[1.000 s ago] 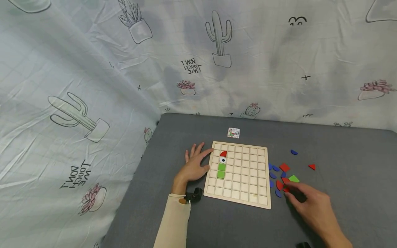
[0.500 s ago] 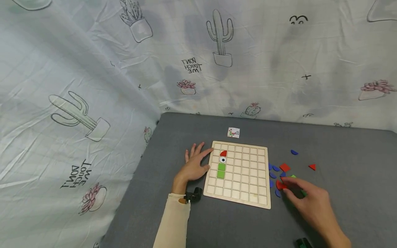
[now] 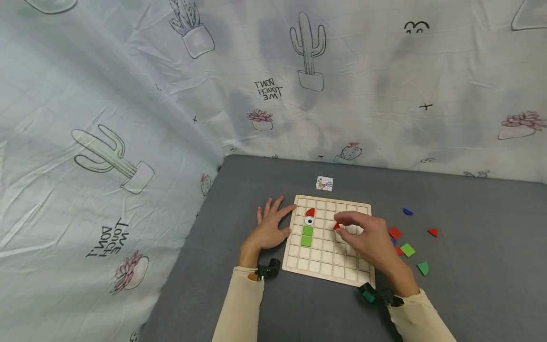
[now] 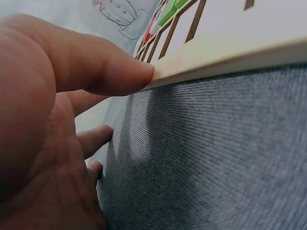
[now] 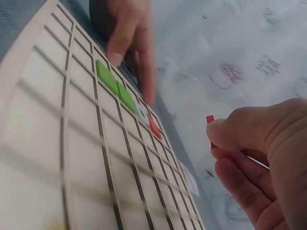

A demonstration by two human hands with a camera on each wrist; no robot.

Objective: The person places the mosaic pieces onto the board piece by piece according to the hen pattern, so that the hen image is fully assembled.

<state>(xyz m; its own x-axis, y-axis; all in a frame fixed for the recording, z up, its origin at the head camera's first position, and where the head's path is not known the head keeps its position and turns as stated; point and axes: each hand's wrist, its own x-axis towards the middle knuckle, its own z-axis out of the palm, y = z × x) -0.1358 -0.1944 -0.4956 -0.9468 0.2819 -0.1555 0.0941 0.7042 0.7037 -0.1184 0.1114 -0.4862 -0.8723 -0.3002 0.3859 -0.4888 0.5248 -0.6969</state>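
My left hand (image 3: 267, 232) lies at the left side of a wooden grid board (image 3: 320, 267), thumb and index finger touching its edge with the other fingers spread. In the left wrist view the thumb (image 4: 120, 72) presses against the board's rim. Over the board's middle, my right hand (image 3: 369, 237) pinches a small red tile (image 3: 336, 226) between thumb and fingers. The right wrist view shows this red tile (image 5: 210, 120) edge-on; its full shape is partly hidden. One column holds a red curved tile (image 3: 310, 212), a round eye tile (image 3: 309, 221) and two green square tiles (image 3: 306, 236).
Right of the board lie loose pieces: a red square (image 3: 395, 232), a light green square (image 3: 408, 250), a dark green piece (image 3: 423, 268), a red triangle (image 3: 433, 232) and a blue half-round (image 3: 408, 211). A small printed card (image 3: 324, 184) lies behind the board. Printed cloth (image 3: 376, 95) hangs behind.
My right hand has moved left from the loose pieces to above the board, carrying a red tile. A dark green piece is now uncovered. The left hand stays at the board's edge.
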